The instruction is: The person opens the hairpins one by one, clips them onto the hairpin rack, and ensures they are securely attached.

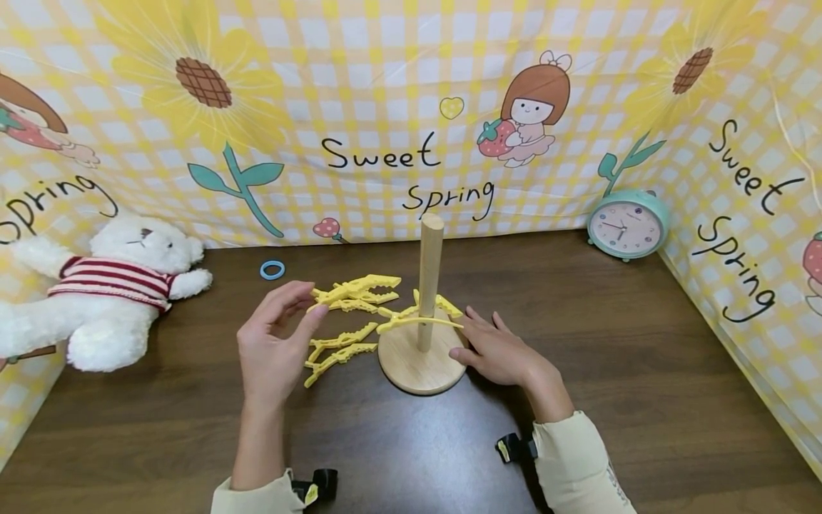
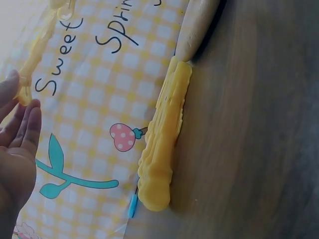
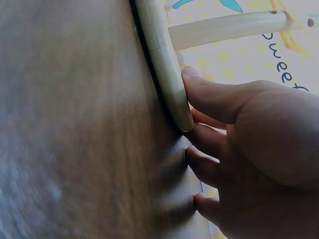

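A yellow clip (image 1: 356, 287) is pinched by the left hand (image 1: 275, 343), left of a wooden stand.
The base (image 1: 420, 370)'s edge is gripped between the right hand (image 1: 504, 353)'s thumb and fingers. At the post (image 1: 432, 260), more clips (image 1: 388, 325) are seen, their fastening unclear; other clips (image 1: 342, 354) are laid on the table (image 1: 398, 446) beside the base.

Upright wooden stand (image 1: 432, 268), round base (image 1: 420, 373); yellow clips (image 1: 342, 355) lying left, one in left hand (image 1: 272, 357)

Cream sleeves (image 1: 257, 497) (slightly puffy), black wrist units (image 1: 329, 484) with yellow patches (image 1: 504, 450), faint lettering (image 1: 613, 475), perhaps, on the right sleeve (image 1: 571, 457)
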A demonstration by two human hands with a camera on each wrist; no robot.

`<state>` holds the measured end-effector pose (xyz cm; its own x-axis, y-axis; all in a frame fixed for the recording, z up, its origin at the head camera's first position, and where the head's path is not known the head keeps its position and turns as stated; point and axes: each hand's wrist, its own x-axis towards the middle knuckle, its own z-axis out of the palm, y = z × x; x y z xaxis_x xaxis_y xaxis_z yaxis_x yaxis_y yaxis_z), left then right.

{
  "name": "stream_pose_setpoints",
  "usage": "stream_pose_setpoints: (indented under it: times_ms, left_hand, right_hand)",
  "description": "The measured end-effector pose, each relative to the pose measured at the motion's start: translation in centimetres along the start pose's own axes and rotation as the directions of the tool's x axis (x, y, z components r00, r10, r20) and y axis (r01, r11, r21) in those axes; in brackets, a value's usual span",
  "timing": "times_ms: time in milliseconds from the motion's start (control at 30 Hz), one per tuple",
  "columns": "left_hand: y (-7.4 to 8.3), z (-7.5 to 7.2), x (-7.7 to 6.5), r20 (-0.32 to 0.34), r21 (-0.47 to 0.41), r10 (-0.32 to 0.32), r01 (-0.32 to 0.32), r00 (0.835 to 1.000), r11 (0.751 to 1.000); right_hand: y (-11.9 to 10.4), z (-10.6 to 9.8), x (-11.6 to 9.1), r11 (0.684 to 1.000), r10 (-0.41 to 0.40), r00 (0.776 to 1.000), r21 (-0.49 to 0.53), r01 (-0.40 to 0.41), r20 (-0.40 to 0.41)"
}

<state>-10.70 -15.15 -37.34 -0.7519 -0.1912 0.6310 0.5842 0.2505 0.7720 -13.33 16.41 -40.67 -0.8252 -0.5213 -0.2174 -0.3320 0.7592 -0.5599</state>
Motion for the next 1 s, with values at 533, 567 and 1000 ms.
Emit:
stream_pose_setpoints:
  times_ms: [533, 567, 1000]
  left_hand:
    - [0.6, 0.4, -0.1, 0.081, 0.007, 0.022, -0.023, 0.996, 1.000]
    - [0.6, 0.4, -0.1, 0.084, 0.000, 0.024, -0.024, 0.996, 1.000]
    - [1.3, 1.7, -0.4, 0.113, -0.023, 0.041, -0.038, 0.993, 0.999]
  right_hand:
    - [0.0, 0.0, 0.0, 1.000, -0.005, 1.000, 0.006, 0.005, 0.001]
    - [0.0, 0.0, 0.0, 1.000, -0.006, 1.000, 0.007, 0.006, 0.002]
    - [0.0, 0.0, 0.2, 1.000, 0.005, 1.000, 0.016, -0.005, 0.006]
